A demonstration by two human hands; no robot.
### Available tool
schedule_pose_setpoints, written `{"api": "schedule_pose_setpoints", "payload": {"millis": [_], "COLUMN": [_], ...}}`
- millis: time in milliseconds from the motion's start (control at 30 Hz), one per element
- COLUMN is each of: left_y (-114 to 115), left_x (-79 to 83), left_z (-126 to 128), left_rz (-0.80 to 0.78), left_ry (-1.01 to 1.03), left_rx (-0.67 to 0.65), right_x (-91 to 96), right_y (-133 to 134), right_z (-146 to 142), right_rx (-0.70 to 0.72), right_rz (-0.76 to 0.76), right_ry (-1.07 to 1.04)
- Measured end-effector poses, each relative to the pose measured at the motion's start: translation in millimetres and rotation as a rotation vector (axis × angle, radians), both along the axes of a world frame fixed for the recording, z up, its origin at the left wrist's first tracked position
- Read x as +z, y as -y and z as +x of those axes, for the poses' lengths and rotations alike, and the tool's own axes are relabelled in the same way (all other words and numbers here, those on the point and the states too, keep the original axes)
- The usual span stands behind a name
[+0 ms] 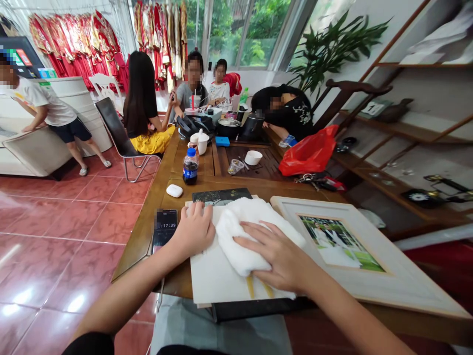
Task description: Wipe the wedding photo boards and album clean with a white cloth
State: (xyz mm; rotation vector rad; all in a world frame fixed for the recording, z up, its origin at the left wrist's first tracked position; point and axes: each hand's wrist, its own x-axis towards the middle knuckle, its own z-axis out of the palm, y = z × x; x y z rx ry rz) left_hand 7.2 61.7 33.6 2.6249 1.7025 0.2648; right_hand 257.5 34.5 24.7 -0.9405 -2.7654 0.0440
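Beneath both hands, a flat white board lies at the near edge of the table, with yellow marks showing low on its surface. My right hand is pressed over a bunched white towel on top of the board, fingers bent into the cloth. At the board's left side, my left hand rests with curled fingers holding it down; its fingertips are partly hidden. A dark, patterned panel shows just beyond the board. To the right, a white picture frame with a wedding photo lies face up.
On the wooden table are a phone, a white earbud case, a cola bottle, a white bowl and a red plastic bag. Several people are around the far end. Shelves stand at right.
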Motion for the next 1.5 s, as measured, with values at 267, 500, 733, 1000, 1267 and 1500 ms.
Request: {"api": "schedule_pose_setpoints", "payload": {"millis": [267,500,733,1000,1267,1500], "left_y": [-0.4,1.0,1.0,-2.5,-6.2,-0.4], "left_x": [-1.2,-1.5,-1.2,-1.4,-7.3,-3.5], "left_z": [-0.9,-0.2,0.3,-3.2,-5.7,-2.0], "left_rz": [0.001,0.012,0.007,-0.018,0.001,0.022], "left_ry": [0.020,0.005,0.010,-0.010,-0.002,0.046], "left_rx": [-0.003,0.003,0.012,-0.011,-0.027,-0.016], "right_x": [6.4,-4.4,-1.6,15.1,13.3,9.0], "right_y": [-21.9,25.0,54.6,60.2,69.3,77.6], "right_z": [-10.8,5.4,-4.2,-54.2,-61.3,-34.7], "right_rx": [-0.075,0.022,0.097,0.146,0.138,0.030], "right_rz": [-0.009,0.090,0.093,-0.100,-0.130,0.085], "right_ry": [-0.022,-0.017,-0.007,0.079,0.034,0.013]}}
